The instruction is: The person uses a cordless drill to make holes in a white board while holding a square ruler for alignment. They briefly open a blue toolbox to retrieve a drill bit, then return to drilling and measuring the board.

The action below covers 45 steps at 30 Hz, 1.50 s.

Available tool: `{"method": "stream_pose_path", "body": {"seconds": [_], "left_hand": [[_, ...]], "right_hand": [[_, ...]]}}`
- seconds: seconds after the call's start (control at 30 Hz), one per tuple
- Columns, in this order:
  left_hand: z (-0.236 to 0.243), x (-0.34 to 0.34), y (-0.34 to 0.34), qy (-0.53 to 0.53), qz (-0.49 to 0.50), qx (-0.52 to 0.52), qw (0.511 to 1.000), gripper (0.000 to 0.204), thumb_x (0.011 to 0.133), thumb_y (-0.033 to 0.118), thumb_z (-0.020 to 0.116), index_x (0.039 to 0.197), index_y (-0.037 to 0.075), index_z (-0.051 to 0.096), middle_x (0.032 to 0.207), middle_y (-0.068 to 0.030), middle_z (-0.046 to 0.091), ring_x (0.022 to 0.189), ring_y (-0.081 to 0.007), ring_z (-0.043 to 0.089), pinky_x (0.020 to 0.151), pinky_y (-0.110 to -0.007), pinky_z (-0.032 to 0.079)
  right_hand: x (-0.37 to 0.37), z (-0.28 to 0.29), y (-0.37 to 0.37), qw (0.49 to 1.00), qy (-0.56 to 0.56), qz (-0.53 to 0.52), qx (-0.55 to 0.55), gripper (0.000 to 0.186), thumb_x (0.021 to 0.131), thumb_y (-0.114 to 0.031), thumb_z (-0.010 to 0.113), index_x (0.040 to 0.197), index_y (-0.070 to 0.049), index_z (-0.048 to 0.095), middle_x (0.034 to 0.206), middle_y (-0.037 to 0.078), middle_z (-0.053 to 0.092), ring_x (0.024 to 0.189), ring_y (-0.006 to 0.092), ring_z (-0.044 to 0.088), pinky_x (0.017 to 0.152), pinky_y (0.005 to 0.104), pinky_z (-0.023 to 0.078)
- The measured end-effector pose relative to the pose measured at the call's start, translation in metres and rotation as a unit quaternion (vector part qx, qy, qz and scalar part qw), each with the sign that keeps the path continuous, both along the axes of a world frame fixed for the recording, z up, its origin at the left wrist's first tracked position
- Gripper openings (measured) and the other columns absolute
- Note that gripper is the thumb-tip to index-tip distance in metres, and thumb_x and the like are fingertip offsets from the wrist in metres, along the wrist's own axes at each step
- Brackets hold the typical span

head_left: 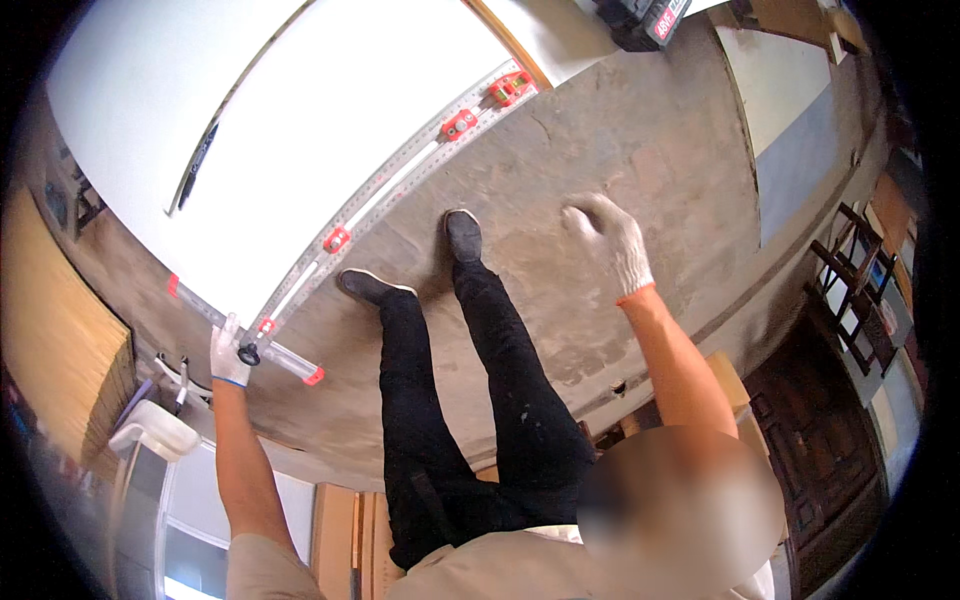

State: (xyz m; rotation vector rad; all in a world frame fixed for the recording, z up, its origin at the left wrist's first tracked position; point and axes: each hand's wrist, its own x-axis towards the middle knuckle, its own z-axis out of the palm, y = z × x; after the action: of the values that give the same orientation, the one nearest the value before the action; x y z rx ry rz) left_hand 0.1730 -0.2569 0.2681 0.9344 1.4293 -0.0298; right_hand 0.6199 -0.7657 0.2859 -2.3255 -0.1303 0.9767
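A white board (300,110) carries a long metal straight rule (390,180) with red sliding fittings along its near edge. A clear crossbar (298,365) with red end caps crosses the rule's lower left end, beside a black knob (248,353). My white-gloved left hand (228,350) grips this crossbar next to the knob, at the board's corner. My gloved right hand (605,235) is held apart from the rule, to its right, fingers curled with nothing visible in them. A dark pen-like tool (197,165) lies on the board along a thin dark strip.
My feet stand on the stained concrete floor (680,180). A black case (635,22) sits at the top. Panels (790,110), a dark wooden chair (850,280) and a door (815,430) are at right; yellow sheets (60,320) and a white stool (155,430) at left. A blurred patch covers the lower right.
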Motion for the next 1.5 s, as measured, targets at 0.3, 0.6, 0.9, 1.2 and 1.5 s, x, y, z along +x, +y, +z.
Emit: {"method": "stream_pose_path", "body": {"seconds": [0.3, 0.6, 0.9, 1.2, 1.5], "left_hand": [[-0.002, -0.003, 0.006, 0.017, 0.005, -0.043, 0.999, 0.039, 0.107, 0.019, 0.064, 0.142, 0.006, 0.052, 0.131, -0.0097, 0.062, 0.117, -0.0285, 0.069, 0.097, -0.053, 0.063], [-0.006, -0.013, 0.008, 0.034, 0.01, -0.016, 0.999, 0.035, 0.107, 0.02, 0.066, 0.136, 0.004, 0.055, 0.13, -0.0099, 0.062, 0.118, -0.033, 0.068, 0.099, -0.06, 0.061], [0.012, 0.017, -0.007, -0.005, 0.009, -0.045, 0.999, 0.036, 0.107, 0.017, 0.064, 0.14, 0.007, 0.053, 0.131, -0.0122, 0.064, 0.116, -0.0333, 0.07, 0.101, -0.06, 0.061], [0.001, 0.004, 0.002, -0.004, -0.016, -0.031, 0.999, 0.038, 0.108, 0.019, 0.063, 0.142, 0.007, 0.053, 0.133, -0.0115, 0.063, 0.12, -0.0287, 0.068, 0.1, -0.056, 0.061], [0.007, 0.012, -0.004, -0.012, -0.034, -0.024, 0.999, 0.04, 0.107, 0.023, 0.065, 0.141, 0.007, 0.053, 0.13, -0.0112, 0.063, 0.118, -0.0288, 0.068, 0.098, -0.054, 0.062]], "right_hand": [[-0.016, -0.027, 0.154, 0.875, 0.214, -0.346, 0.262, 0.035, 0.097, -0.022, 0.077, 0.111, 0.009, 0.069, 0.096, 0.015, 0.078, 0.084, 0.0183, 0.077, 0.073, 0.0318, 0.065], [-0.018, -0.03, 0.157, 0.875, 0.195, -0.354, 0.267, 0.027, 0.098, -0.019, 0.076, 0.101, 0.006, 0.067, 0.09, 0.013, 0.077, 0.079, 0.0187, 0.078, 0.071, 0.0329, 0.066], [-0.022, -0.031, 0.16, 0.885, 0.165, -0.345, 0.266, 0.026, 0.099, -0.02, 0.076, 0.1, 0.005, 0.069, 0.087, 0.011, 0.077, 0.077, 0.0168, 0.077, 0.07, 0.0314, 0.065], [-0.026, -0.03, 0.16, 0.917, 0.107, -0.309, 0.228, 0.031, 0.097, -0.024, 0.076, 0.098, 0.006, 0.069, 0.081, 0.012, 0.078, 0.072, 0.0149, 0.075, 0.07, 0.0304, 0.06], [-0.031, -0.029, 0.164, 0.91, 0.13, -0.328, 0.22, 0.03, 0.096, -0.022, 0.076, 0.101, 0.007, 0.068, 0.081, 0.012, 0.077, 0.075, 0.0157, 0.076, 0.071, 0.031, 0.061]]}}
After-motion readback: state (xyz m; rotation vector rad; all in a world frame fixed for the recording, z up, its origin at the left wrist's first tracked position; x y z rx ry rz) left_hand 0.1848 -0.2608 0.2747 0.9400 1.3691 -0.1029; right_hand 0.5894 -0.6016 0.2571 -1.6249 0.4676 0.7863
